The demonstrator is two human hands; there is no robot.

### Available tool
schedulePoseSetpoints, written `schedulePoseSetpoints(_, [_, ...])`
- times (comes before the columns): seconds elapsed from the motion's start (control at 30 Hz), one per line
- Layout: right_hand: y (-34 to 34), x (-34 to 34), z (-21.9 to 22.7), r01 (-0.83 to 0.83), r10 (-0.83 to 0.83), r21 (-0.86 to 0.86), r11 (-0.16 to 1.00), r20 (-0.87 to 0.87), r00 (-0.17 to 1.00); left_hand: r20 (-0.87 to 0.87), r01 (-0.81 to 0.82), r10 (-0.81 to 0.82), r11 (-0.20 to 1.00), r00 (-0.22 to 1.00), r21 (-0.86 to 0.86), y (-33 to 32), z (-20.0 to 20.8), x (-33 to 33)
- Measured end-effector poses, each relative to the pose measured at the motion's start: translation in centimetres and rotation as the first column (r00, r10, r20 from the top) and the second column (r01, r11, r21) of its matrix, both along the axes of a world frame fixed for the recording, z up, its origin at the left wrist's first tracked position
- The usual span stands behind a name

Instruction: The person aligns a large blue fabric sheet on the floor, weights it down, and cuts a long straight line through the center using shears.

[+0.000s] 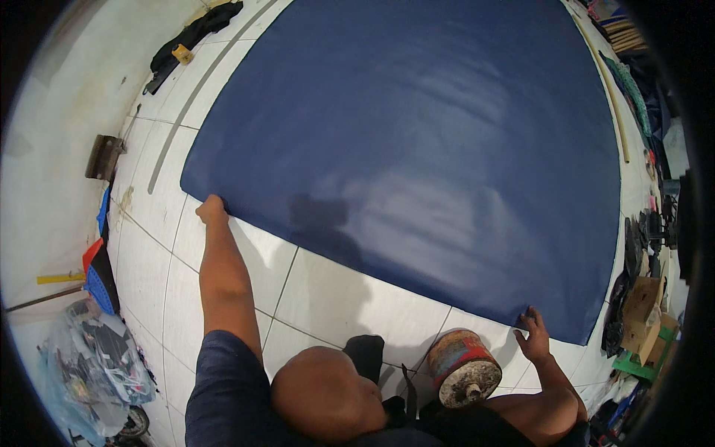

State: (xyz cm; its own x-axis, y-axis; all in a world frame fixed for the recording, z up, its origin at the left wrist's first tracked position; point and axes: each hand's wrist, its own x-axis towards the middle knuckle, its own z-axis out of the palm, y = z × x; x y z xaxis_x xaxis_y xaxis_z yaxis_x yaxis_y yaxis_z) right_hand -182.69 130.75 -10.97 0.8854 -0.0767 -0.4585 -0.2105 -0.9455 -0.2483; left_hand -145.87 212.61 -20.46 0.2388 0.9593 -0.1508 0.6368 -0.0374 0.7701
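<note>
A large dark blue sheet (417, 134), smooth and slightly shiny like vinyl, lies spread over the white floor tiles. At its near left corner my left hand (214, 209) is closed on the edge, the fingertips partly hidden. My right hand (532, 335) rests at the near edge toward the right corner, fingertips on the sheet and thumb held apart from them. Between my right arm and my knee stands a stained round can (460, 365) with red and grey sides and a crusted, knobbed top.
A long grey strip (179, 123) lies left of the sheet; a thin wooden stick (614, 112) lies along its right. Black cloth (190, 41) and a yellow object (182, 54) are at the far left. Plastic bags (93, 365) fill the lower left; a cardboard box (642, 316) stands right.
</note>
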Motion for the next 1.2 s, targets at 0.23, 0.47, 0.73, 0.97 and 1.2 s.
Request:
schedulePoseSetpoints(0.23, [0.0, 0.9, 0.5, -0.133, 0.144, -0.108, 0.985, 0.093, 0.985, -0.327, 0.771, -0.844, 0.149, 0.426, 0.62, -17.4, 4.5, -7.0])
schedulePoseSetpoints(0.47, [0.7, 1.1, 0.8, -0.071, 0.087, -0.186, 0.98, 0.083, 0.993, -0.423, 0.743, -0.809, -0.564, -0.408, 0.36, -30.8, 4.1, -15.9])
schedulePoseSetpoints(0.73, [6.1, 1.5, 4.9, -0.349, 0.169, 0.401, 0.847, 0.419, 0.892, -0.435, 0.733, -0.796, -0.581, -0.42, 0.355, -31.1, 3.3, -16.9])
schedulePoseSetpoints(0.97, [11.3, -2.1, 6.9, -0.791, 0.553, 0.337, 0.51, 0.576, 0.602, -0.454, 0.771, -0.772, -0.589, -0.446, 0.244, -33.0, 4.8, -17.4])
schedulePoseSetpoints(1.2, [8.6, 0.6, 9.0, -0.472, 0.248, 0.418, 0.776, 0.487, 0.838, -0.435, 0.791, -0.789, -0.565, -0.434, 0.235, -32.2, 4.1, -16.7])
